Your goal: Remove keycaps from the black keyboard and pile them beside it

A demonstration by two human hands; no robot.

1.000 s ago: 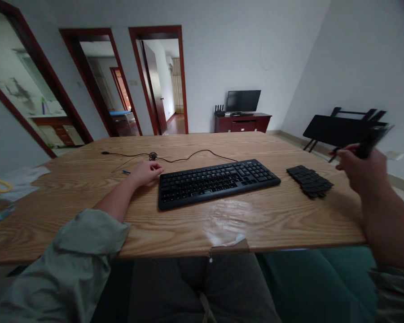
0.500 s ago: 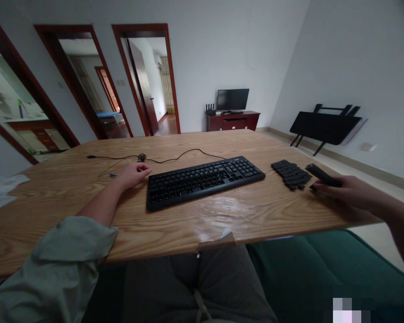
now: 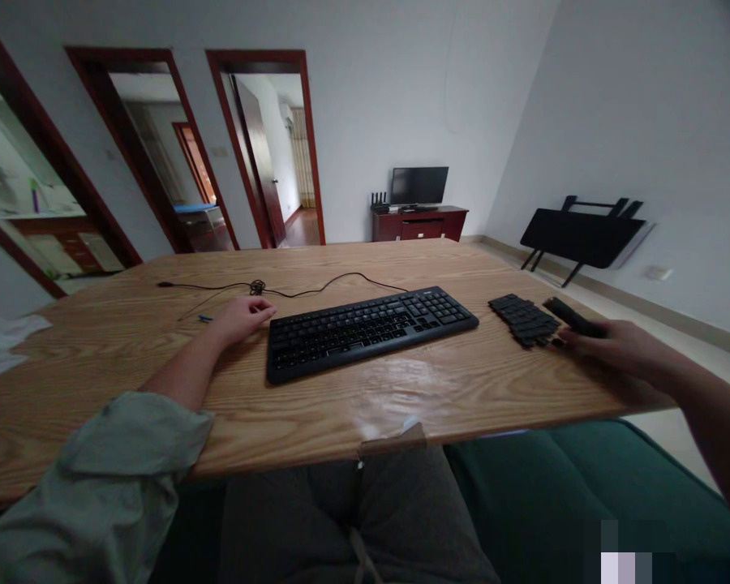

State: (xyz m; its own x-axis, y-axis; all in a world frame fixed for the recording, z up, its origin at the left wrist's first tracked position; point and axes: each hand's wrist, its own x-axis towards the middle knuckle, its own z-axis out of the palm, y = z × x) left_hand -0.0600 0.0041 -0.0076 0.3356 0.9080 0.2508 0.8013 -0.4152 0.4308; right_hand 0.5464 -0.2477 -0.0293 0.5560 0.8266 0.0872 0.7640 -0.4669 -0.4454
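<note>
- A slim black tool [image 3: 570, 316] lies low over the right part of the wooden table [image 3: 316, 405], its far end pointing away from the person, just beside a heap of loose black keycaps [image 3: 524, 318].
- The right hand [image 3: 614, 347] closes round the near end of the tool, fingers wrapped on it, and rests at the table's right edge.
- The heap of keycaps sits between the tool and the black keyboard [image 3: 368, 328], apart from the keyboard's right end.
- The keyboard lies across the middle of the table, turned slightly, with its cable [image 3: 316, 287] running off behind it to the left in a loose curl.
- The left hand [image 3: 243, 315] rests on the table just left of the keyboard, fingers loosely curled and holding nothing; a small blue object [image 3: 205, 318] lies close beside it.
</note>
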